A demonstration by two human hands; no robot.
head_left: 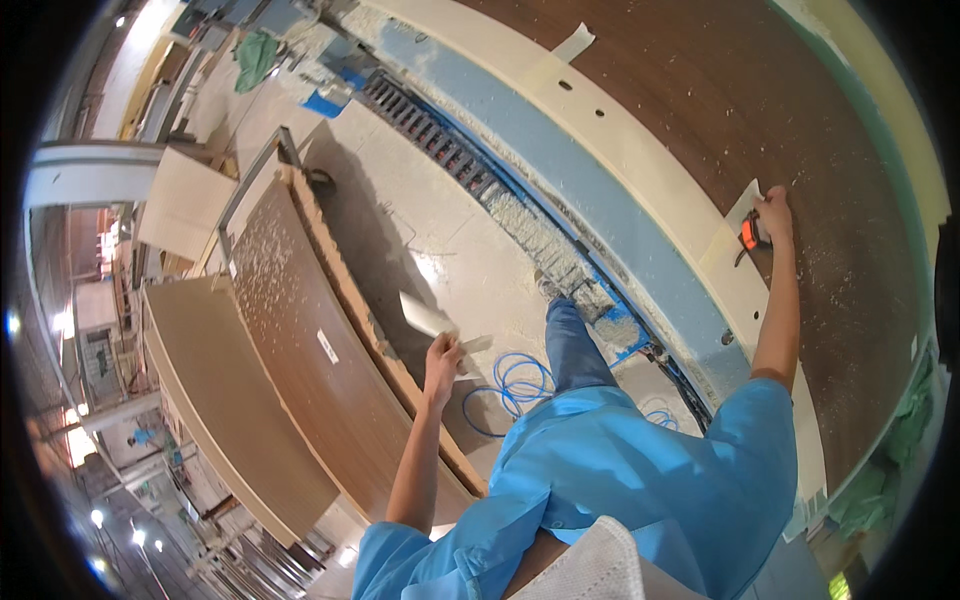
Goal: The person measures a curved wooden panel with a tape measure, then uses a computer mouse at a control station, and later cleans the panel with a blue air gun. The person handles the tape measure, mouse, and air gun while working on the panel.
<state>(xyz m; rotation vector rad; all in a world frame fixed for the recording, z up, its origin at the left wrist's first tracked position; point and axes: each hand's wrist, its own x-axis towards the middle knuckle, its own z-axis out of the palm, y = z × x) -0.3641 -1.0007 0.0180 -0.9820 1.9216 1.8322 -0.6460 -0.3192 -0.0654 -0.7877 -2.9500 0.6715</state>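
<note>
Head view is showing the right hand (773,212) at right of frame gripping an orange tool (749,233) on the dark brown panel (700,100), while the left hand (441,358) at centre is grasping a pale strip (428,316) beside stacked boards (290,330).

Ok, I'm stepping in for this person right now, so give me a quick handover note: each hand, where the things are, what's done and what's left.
Left hand: shut on a pale strip, held out over the floor beside the stacked panels.
Right hand: stretched out onto the big brown panel, resting on a small orange tool at a pale piece of tape; the grip itself is hard to make out.
Done: pale edging shows along the panel's near edge, and dust and chips cover the panel.
Left: cannot tell from this view; the strip is not yet put down.
</note>
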